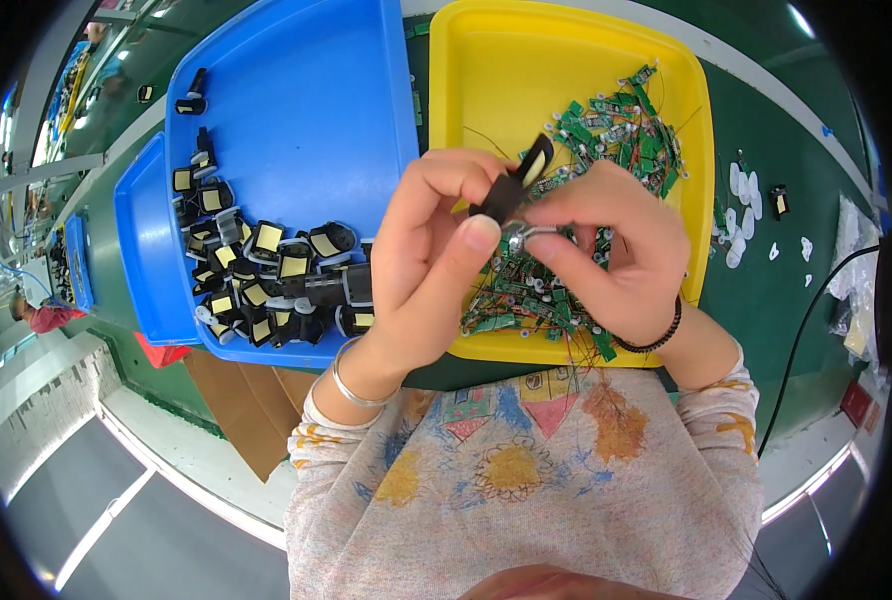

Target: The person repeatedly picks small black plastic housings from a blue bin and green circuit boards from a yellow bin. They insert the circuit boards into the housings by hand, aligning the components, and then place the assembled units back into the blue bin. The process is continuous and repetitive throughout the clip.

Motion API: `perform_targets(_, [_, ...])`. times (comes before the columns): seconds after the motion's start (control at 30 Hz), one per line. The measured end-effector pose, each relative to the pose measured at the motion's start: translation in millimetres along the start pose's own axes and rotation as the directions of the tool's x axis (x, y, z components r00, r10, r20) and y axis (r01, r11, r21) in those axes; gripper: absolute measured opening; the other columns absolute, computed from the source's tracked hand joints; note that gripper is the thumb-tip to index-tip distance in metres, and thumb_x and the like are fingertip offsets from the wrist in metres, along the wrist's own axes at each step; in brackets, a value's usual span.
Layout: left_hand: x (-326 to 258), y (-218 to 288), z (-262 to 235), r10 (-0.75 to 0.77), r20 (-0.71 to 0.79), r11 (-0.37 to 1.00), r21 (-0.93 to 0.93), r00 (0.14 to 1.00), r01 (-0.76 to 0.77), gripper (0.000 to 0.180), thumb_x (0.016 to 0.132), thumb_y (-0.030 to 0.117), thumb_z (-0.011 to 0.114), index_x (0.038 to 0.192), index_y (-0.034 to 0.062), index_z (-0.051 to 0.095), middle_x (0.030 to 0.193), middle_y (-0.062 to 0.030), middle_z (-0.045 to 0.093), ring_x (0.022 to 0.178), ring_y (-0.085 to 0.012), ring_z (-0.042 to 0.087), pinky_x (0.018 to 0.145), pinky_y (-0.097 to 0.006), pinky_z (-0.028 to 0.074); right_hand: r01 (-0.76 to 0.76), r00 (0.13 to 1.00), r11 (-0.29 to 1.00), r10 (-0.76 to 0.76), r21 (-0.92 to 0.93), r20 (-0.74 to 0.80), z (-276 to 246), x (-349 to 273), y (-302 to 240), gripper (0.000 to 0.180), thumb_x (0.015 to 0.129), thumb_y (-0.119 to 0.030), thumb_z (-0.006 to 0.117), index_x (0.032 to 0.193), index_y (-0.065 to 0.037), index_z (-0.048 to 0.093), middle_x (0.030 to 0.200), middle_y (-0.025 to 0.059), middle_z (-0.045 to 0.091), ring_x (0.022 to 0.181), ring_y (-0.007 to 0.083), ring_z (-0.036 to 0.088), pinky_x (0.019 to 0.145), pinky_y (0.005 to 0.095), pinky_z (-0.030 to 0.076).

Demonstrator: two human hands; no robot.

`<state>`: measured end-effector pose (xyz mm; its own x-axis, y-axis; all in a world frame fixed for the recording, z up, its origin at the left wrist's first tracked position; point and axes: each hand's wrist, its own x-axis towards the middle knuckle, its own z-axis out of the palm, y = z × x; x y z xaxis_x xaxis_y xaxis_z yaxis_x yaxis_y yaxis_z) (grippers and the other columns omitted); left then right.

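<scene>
Between thumb and fingers, my left hand (428,240) grips a black plastic housing (506,193) with a pale yellow pad on it, tilted up to the right. My right hand (611,240) is closed in a pinch beside it, on a small silvery part (541,231) that meets the lower end of the housing. What exactly the silvery part is, I cannot make out. Both hands are over the yellow tray (586,30), where small green circuit boards (626,130) with thin wires lie heaped, partly hidden by my hands.
To the left, a blue tray (296,90) holds several black housings (266,238) with yellow pads. Another blue tray (146,250) stands beyond it. White oval pieces (741,200) and a black part (779,200) lie at the right, near a black cable (806,310) and clear plastic bags (851,270).
</scene>
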<state>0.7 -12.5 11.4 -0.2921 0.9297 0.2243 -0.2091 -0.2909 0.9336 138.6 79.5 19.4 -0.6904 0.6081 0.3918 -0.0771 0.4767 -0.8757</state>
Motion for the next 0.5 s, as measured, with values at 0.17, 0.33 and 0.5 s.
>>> perform_targets(0.17, [5, -2, -2, 0.072, 0.026, 0.985, 0.156, 0.997, -0.075, 0.026, 0.077, 0.000, 0.057, 0.099, 0.0013, 0.043, 0.109, -0.0117, 0.044, 0.098, -0.0164, 0.044, 0.087, -0.030, 0.035, -0.291, 0.950, 0.841, 0.311, 0.456, 0.034, 3, -2, 1, 0.014, 0.076, 0.002, 0.061, 0.090, 0.001, 0.059, 0.081, 0.0050, 0.059, 0.066, 0.0072, 0.057, 0.058, 0.0187, 0.046])
perform_targets(0.33, [5, -3, -10, 0.197, -0.051, 0.923, 0.346, 0.979, -0.167, 0.037, 0.070, -0.002, 0.065, 0.100, 0.0015, 0.044, 0.100, -0.0130, 0.053, 0.086, -0.0134, 0.052, 0.078, -0.025, 0.043, -0.274, 0.958, 0.812, 0.280, 0.516, 0.068, 2, -2, 4, 0.011, 0.078, 0.002, 0.058, 0.089, 0.003, 0.056, 0.082, 0.0054, 0.057, 0.067, 0.0090, 0.058, 0.060, 0.0192, 0.048])
perform_targets(0.5, [6, 8, -3, -0.029, -0.131, 0.984, 0.168, 0.991, 0.051, 0.039, 0.083, 0.018, 0.057, 0.114, 0.0009, 0.041, 0.092, -0.0087, 0.060, 0.075, -0.0078, 0.052, 0.065, -0.016, 0.040, -0.359, 0.926, 0.720, 0.353, 0.594, 0.131, 0, -3, 4, 0.010, 0.081, 0.001, 0.055, 0.090, 0.003, 0.052, 0.085, 0.0058, 0.056, 0.067, 0.0102, 0.059, 0.060, 0.0194, 0.048])
